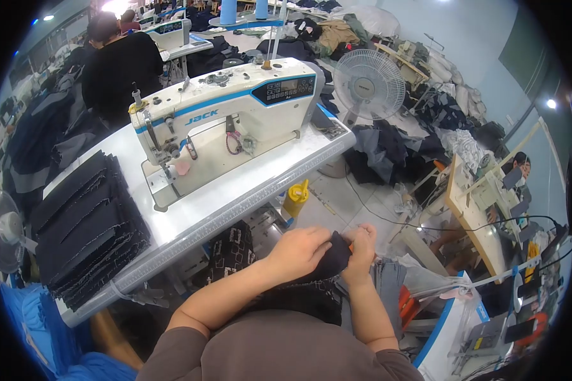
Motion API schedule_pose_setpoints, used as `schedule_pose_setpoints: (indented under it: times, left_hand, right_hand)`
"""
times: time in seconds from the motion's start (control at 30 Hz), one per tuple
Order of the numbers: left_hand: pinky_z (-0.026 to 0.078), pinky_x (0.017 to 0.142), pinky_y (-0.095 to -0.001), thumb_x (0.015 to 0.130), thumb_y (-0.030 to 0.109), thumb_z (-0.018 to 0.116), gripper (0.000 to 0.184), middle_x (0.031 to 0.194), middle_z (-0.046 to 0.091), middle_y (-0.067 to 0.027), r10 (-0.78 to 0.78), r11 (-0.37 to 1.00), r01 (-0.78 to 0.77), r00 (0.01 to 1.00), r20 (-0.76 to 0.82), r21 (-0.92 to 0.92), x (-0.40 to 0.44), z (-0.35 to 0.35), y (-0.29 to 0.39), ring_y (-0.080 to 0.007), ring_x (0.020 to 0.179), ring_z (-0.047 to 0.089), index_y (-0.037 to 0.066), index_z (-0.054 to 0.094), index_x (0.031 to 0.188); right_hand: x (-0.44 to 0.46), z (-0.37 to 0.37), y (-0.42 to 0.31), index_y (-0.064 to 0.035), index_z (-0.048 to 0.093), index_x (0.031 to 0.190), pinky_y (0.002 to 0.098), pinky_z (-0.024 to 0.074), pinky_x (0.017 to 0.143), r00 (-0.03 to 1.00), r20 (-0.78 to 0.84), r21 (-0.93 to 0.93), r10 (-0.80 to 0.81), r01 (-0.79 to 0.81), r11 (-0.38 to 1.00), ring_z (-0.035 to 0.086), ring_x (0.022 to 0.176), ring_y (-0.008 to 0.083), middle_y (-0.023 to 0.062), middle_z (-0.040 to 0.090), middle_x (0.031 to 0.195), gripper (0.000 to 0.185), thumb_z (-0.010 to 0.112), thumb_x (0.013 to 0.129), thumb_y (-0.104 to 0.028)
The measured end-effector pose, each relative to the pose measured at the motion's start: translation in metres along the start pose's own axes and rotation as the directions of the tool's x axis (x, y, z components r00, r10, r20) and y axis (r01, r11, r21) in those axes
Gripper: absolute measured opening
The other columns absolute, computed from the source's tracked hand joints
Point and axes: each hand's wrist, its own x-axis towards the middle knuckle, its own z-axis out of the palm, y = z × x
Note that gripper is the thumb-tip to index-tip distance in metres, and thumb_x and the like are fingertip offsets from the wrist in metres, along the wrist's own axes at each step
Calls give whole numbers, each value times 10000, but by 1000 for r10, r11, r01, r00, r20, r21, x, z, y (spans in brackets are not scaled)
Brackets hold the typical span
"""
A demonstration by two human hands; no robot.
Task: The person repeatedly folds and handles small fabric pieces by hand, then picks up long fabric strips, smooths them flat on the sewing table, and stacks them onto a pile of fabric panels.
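Observation:
Below the front edge of the sewing table (260, 187), a dark cloth piece (332, 261) is held up between my two hands over my lap. My left hand (302, 251) grips its left side with the fingers closed. On the right side, my right hand (360, 249) is closed on the cloth's edge. A small orange bit shows beside the right fingers; what it belongs to is hidden. More dark fabric lies across my lap. The white sewing machine (222, 114) stands on the table in front of me, apart from both hands.
A stack of dark fabric pieces (86, 222) lies on the table's left end. A yellow bottle (295, 198) stands beyond my hands. A white fan (368, 86) and fabric heaps (388, 152) are behind. A wooden-edged table (473, 222) is right. Another person (121, 70) sits at far left.

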Motion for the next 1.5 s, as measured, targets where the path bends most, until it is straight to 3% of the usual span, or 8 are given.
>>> schedule_pose_setpoints:
  times: [0.1,0.27,0.87,0.97,1.1,1.17,1.23,1.5]
  left_hand:
    - [454,673,-412,852,125,595,127,815,557,-157,-50,999,50,999,-2,-7,-1,2,1,-360,781,558,19,543,897]
    - [435,672,-390,857,136,575,133,783,547,-165,-104,956,108,994,28,-274,0,-7,2,-352,765,553,6,548,859]
    - [430,704,-375,856,128,585,138,788,522,-144,-31,979,61,987,158,-193,-2,-16,-10,-325,770,529,4,531,832]
    - [430,702,-377,855,132,586,142,785,524,-142,-42,984,73,982,187,-164,-3,-16,-14,-327,768,529,4,530,830]
    - [435,711,-369,860,142,587,146,793,529,-142,-68,982,91,988,142,-165,-7,-9,-12,-318,772,537,1,548,856]
    - [439,725,-357,865,152,589,158,803,534,-142,-211,929,225,974,82,-293,-6,-7,-7,-307,796,547,-2,568,890]
    - [439,737,-348,867,154,590,160,812,537,-141,-177,945,184,983,48,-271,-6,-1,-11,-301,811,550,-2,576,904]
    - [423,732,-370,850,130,590,113,795,527,-121,-124,987,128,991,51,-101,-10,7,-15,-307,790,533,19,577,862]
  right_hand:
    - [-7,5,1,-54,551,805,411,387,808,997,-78,16,16,-15,1000,528,645,243,62,527,688,227,683,703,-208]
    - [0,0,-8,-50,570,841,412,388,830,995,-99,124,32,-20,992,563,700,244,69,565,742,243,677,719,-232]
    - [5,-4,-15,-51,615,918,425,384,893,986,141,142,92,-112,983,609,744,224,55,611,764,262,689,725,-213]
    - [3,-2,-11,-47,622,882,425,379,912,986,169,114,-13,-7,993,606,708,221,53,603,728,238,684,727,-217]
    - [0,3,-8,-52,613,836,433,381,912,994,110,75,2,-10,997,596,694,228,62,595,722,203,674,724,-209]
    - [-1,5,-8,-55,604,826,437,385,906,998,64,62,9,-13,998,587,688,231,64,591,723,191,670,716,-197]
    - [-3,8,-8,-59,597,815,437,384,905,999,-42,11,19,-19,1000,585,688,234,67,585,717,175,663,722,-192]
    - [-6,3,-2,-47,576,800,449,371,898,989,142,15,32,-35,999,575,724,253,82,569,738,203,658,708,-208]
